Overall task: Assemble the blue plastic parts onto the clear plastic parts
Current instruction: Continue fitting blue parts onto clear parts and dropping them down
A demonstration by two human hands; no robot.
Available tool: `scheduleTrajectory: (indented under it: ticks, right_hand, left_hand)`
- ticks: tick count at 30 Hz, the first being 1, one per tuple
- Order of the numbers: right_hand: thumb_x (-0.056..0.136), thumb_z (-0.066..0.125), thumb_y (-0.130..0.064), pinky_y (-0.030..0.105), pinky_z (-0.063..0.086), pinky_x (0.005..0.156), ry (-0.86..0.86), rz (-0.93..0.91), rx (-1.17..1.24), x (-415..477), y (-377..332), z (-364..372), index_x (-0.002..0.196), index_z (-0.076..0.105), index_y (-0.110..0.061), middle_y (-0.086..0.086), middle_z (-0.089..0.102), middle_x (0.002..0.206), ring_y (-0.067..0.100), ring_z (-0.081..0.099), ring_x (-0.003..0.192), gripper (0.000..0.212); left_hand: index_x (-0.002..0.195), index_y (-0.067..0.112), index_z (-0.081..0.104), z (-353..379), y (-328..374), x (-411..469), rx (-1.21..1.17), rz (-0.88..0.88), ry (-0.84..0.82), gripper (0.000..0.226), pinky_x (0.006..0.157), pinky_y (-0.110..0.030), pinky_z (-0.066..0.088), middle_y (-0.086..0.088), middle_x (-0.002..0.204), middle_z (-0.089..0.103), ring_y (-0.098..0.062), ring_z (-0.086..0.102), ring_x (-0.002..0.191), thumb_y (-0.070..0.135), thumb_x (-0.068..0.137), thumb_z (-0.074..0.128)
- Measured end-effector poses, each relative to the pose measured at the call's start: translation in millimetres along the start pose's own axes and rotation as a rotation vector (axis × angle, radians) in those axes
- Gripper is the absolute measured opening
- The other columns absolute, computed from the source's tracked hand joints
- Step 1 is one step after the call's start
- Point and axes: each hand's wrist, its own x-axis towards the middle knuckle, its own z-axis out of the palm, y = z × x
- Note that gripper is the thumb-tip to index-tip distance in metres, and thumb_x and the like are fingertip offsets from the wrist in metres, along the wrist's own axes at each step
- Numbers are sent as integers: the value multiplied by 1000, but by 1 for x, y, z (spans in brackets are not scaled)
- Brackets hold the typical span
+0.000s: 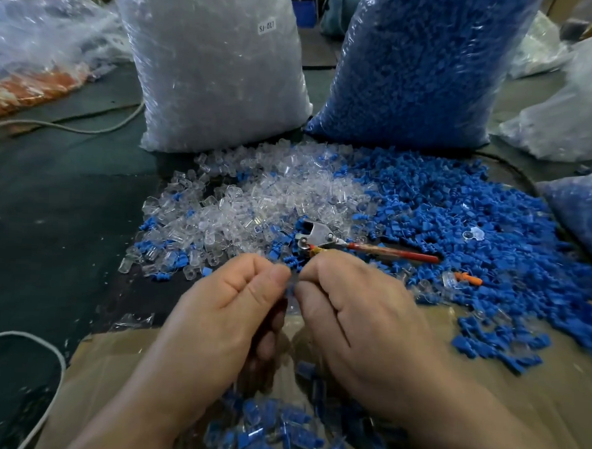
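A dark table point(71, 189) fills a crowded work room, and one tool point(324, 240) with a red handle lies in the middle of it. Behind the tool stand two big bags: a clear bag point(212, 70) to its left and a blue bag point(417, 67) to its right. Far left of the tool lies one more bag point(42, 64) with orange things inside, and one white cord point(66, 127) runs near it. All around the tool are loose parts, too many to count: clear parts point(255, 196) mostly behind and left of it, blue parts point(456, 209) mostly to its right. One orange piece point(467, 278) lies right of the tool. In front of the tool sits a brown box point(483, 382) with blue and clear pieces mixed inside. Just in front of the tool, over the box, the left hand point(217, 315) and right hand point(358, 314) meet fingertip to fingertip. Both pinch one small part point(289, 291) between them, blurry, with a bit of blue showing.
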Motion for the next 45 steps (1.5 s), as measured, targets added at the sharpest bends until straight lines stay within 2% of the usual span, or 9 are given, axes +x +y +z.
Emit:
scheduleTrajectory:
  ticks: [6,12,16,21,24,28,36,41,45]
  right_hand:
    - [84,51,-27,29,34,47,-223,582,791,6,2,-13,59,52,-18,-4,46,53,11,43,47,27]
    - [91,48,-51,24,45,54,-190,366,-87,2,22,-16,77,53,-30,-12,61,68,3,54,58,26]
    - [91,39,-65,32,32,57,-228,243,-382,4,21,-4,111,44,-38,-16,53,102,15,42,73,34]
    - [90,37,-69,33,39,55,-203,178,-437,11,23,7,123,39,-40,-12,55,119,20,60,85,44]
    - [94,36,-64,33,39,56,-221,148,-462,15,24,12,121,47,-37,-8,56,117,21,61,86,40]
    - [97,38,-55,30,24,47,-212,151,-450,18,26,14,98,52,-32,-8,55,100,20,50,70,27]
    - [100,43,-38,34,44,55,-151,116,-420,15,34,17,89,44,-30,-10,54,87,18,56,70,14]
    - [103,29,-44,32,34,53,-92,127,-308,13,32,14,87,38,-31,-13,43,71,6,44,59,23]
    - [100,27,-48,25,31,53,-64,162,-180,14,30,11,86,39,-35,-14,50,72,2,47,62,23]
  left_hand:
    - [88,40,68,-4,4,-6,312,334,-106,21,50,-29,52,5,75,69,-10,62,58,54,72,71]
    - [88,38,66,-22,6,-1,682,181,-295,14,57,-16,51,17,78,71,-5,67,67,36,80,77]
    - [94,44,59,-16,9,-4,819,188,-365,28,58,-15,48,23,82,66,-2,62,68,60,71,64]
    - [93,43,57,-25,3,4,890,155,142,23,51,-15,48,21,82,67,7,62,74,62,80,54]
    - [123,38,55,-37,-2,14,1002,38,423,45,71,-30,49,16,105,59,-6,60,89,59,83,54]
    - [146,34,43,-35,-7,19,1153,-78,411,63,85,-39,49,1,135,45,-24,57,113,55,90,60]
    - [116,38,59,-26,-13,22,992,129,282,23,69,-17,34,23,107,46,0,55,88,33,94,64]
    - [96,41,56,-22,-15,23,940,194,291,14,67,-12,34,25,93,52,8,50,83,31,92,65]
    - [105,44,58,-22,-19,23,829,235,356,20,69,-13,36,29,96,54,13,51,89,32,91,64]
